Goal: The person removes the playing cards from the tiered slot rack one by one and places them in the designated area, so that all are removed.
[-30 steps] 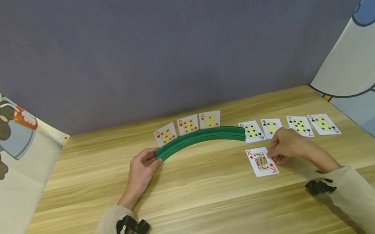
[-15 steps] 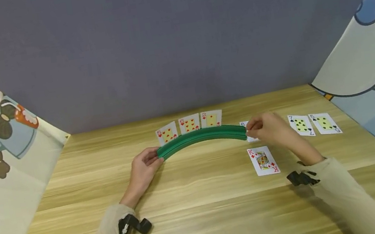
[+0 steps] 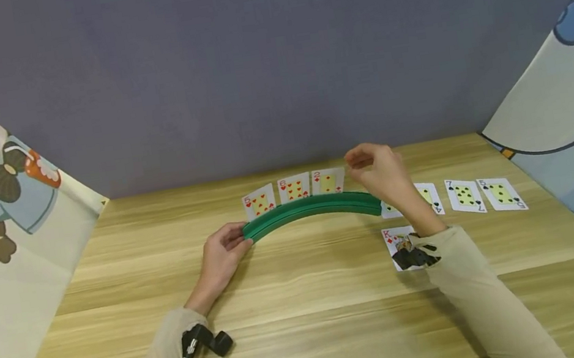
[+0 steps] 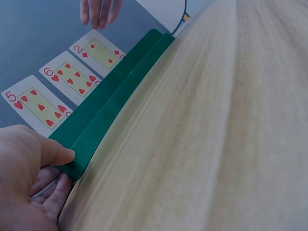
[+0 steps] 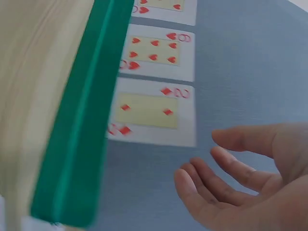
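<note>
A curved green card holder [image 3: 313,206] rests on the table, and my left hand [image 3: 221,258] pinches its left end between thumb and fingers. The five of hearts [image 4: 37,105], six of hearts [image 4: 70,77] and two of diamonds [image 4: 97,49] stand in its slot. My right hand [image 3: 382,172] hovers behind the holder's right end, just right of the two of diamonds. In the right wrist view its fingers [image 5: 221,185] are loosely bent, apart from the thumb, holding nothing. Below that arm lies the king of diamonds [image 3: 392,239], partly covered by the wrist camera.
Face up on the wooden table [image 3: 309,324] at right lie the seven of spades [image 3: 464,196] and five of spades [image 3: 503,193]. The four of spades [image 3: 430,194] and another black card [image 3: 389,211] are partly behind the right arm. A grey panel [image 3: 227,76] rises behind.
My right hand has left the side of the king of diamonds, passed the holder's right end, and risen up and left toward the two of diamonds. My left hand keeps its grip.
</note>
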A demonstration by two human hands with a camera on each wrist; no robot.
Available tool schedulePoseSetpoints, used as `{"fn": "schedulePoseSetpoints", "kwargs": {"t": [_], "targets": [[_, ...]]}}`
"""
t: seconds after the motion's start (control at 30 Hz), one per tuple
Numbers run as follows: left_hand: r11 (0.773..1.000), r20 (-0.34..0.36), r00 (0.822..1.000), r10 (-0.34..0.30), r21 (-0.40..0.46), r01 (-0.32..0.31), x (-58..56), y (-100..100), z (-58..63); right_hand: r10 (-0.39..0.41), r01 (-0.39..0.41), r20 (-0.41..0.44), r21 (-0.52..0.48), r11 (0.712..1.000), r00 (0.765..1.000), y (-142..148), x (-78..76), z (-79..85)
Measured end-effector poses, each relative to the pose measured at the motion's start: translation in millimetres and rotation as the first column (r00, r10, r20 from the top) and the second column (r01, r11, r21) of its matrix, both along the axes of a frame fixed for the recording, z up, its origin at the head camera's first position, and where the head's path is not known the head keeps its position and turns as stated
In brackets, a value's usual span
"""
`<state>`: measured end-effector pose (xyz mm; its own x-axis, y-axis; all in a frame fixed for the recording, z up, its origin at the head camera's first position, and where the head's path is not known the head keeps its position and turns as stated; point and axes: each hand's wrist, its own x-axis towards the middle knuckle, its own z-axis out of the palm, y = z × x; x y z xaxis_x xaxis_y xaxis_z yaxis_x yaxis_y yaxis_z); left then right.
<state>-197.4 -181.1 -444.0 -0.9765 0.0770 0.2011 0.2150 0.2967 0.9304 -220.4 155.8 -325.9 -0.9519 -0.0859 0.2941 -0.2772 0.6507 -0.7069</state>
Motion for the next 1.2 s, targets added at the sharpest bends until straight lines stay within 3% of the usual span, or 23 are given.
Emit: {"fn": "schedulePoseSetpoints", "kwargs": {"t": [0.4,0.67,1.2], "targets": [[1.000,0.007,1.000,-0.012,0.002,0.012,-3.8,2,7.8,-0.014,0.016,0.027,-0.073,0.997,1.000,-11,-18.7,-35.6],[0.999,0.018,0.999,-0.029,-0.020,0.029,16.1,6,35.7,0.013,-0.011,0.029,-0.064,0.998,0.999,-13,-21.9,-46.2],[1.000,0.041,0.999,-0.025,-0.009,0.025,16.1,6,31.0,0.000,0.004,0.045,-0.077,0.997,0.999,-9,-20.8,-48.7]]}}
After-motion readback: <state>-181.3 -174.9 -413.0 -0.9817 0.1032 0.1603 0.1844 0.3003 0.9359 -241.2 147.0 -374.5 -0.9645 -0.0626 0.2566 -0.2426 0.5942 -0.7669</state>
